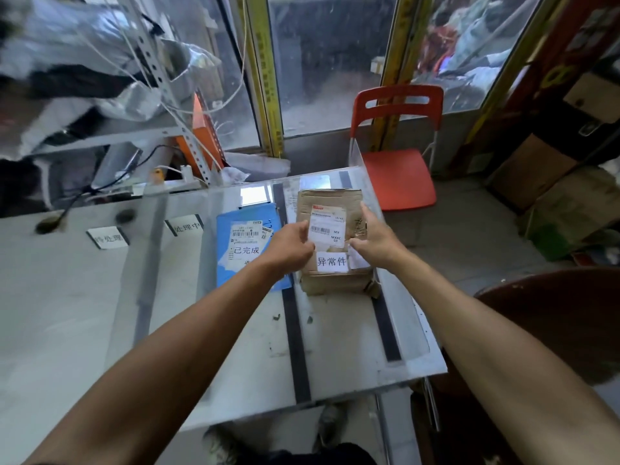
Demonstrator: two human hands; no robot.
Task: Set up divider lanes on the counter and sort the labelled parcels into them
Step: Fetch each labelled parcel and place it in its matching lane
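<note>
The brown cardboard parcel (pixel 330 236) lies flat on the table (pixel 67 297) in the lane farthest to the right, between the black strip (pixel 295 330) on its left and the black strip at the table's right edge (pixel 385 330), which seem to mark where the clear dividers (pixel 365 182) stand. Both hands are on it. The left hand (pixel 290 245) rests at the parcel's left edge with its fingers curled against the shipping label; whether they pinch the box or only press it I cannot tell. The right hand (pixel 374 238) lies over the parcel's right side, fingers fairly straight along the top, apparently steadying or nudging it square in the lane. The white tag reading 异常件 (pixel 332 261) sits near the parcel's near end, so the box probably belongs here. Left of the parcel, across the strip, the blue mailer (pixel 248 243) with its 已完成 tag occupies the next lane. Farther left of the parcel, two small lane labels (pixel 107 237) stand on bare table, their lanes not yet holding parcels
</note>
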